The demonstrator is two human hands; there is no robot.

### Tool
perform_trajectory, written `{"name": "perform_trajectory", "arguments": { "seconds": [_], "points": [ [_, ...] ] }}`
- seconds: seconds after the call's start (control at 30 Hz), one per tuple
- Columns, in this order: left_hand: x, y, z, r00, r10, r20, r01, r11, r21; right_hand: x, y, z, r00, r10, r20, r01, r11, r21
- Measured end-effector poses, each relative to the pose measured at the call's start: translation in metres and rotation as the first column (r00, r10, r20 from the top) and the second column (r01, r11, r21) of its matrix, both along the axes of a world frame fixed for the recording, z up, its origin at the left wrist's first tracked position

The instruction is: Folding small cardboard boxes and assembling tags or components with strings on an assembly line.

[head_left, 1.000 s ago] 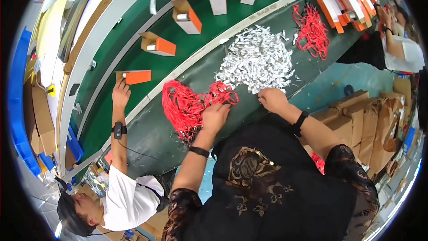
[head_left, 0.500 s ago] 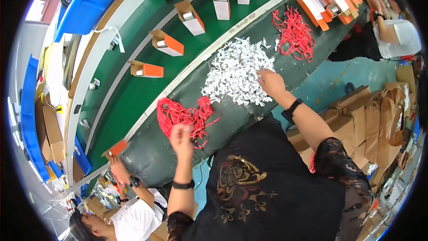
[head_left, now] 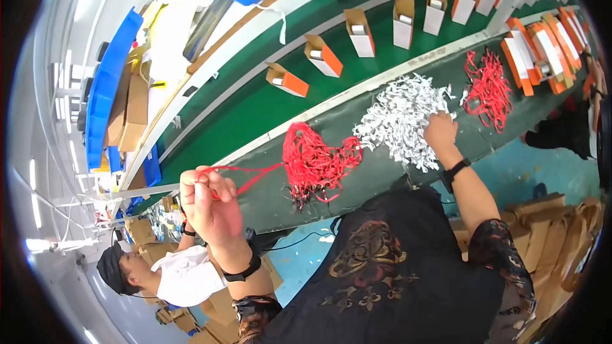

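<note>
My left hand (head_left: 213,207) is raised at the left of the bench, its fingers closed on a red cord (head_left: 260,171). The cord stretches right to a tangled heap of red cords (head_left: 309,156) lying on the dark bench top. My right hand (head_left: 442,135) rests at the right side of a pile of small white pieces (head_left: 398,111). Its fingers are bent down among the pieces, and the back of the hand hides whatever is between the fingertips. The white pieces look like small clips or loops, too small to name surely.
Another bunch of red cords (head_left: 488,92) lies farther right, near stacked orange and white boxes (head_left: 542,51). Along the green conveyor (head_left: 236,146) stand several open boxes (head_left: 361,35). A co-worker in a white shirt (head_left: 188,277) is at the lower left. Brown cartons (head_left: 548,229) stand at the right.
My left hand has moved left and up from the red heap, drawing a cord out taut. My right hand stays at the white pile. The whole view has shifted left.
</note>
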State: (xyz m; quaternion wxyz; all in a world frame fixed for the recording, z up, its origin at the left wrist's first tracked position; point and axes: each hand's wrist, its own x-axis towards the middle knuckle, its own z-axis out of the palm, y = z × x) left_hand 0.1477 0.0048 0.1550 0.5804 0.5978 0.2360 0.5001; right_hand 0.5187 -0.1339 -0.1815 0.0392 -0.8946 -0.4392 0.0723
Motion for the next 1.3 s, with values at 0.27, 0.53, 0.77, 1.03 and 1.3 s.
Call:
{"name": "perform_trajectory", "arguments": {
  "seconds": [0.27, 0.53, 0.77, 1.03, 1.3],
  "points": [
    [0.014, -0.004, 0.017, 0.995, -0.003, -0.101, -0.021, 0.972, -0.233, -0.015, 0.005, 0.064, 0.892, 0.277, -0.358, 0.056, 0.718, 0.694],
    [0.044, -0.011, 0.015, 0.960, -0.183, -0.212, 0.101, 0.932, -0.348, -0.120, 0.081, 0.153, 0.193, 0.594, -0.781, 0.142, 0.771, 0.621],
    [0.050, -0.019, 0.012, 0.975, -0.195, -0.103, 0.150, 0.928, -0.341, -0.147, 0.061, 0.205, 0.203, 0.811, -0.548, -0.207, 0.583, 0.786],
    [0.047, -0.008, -0.019, 0.970, 0.013, 0.245, 0.123, 0.839, -0.530, -0.161, 0.049, 0.206, 0.120, 0.688, -0.716, -0.138, 0.726, 0.674],
    [0.018, 0.011, -0.153, 0.973, 0.213, 0.086, -0.094, 0.713, -0.695, -0.146, 0.034, 0.230, -0.175, 0.608, -0.774, -0.112, 0.769, 0.629]
  ]
}}
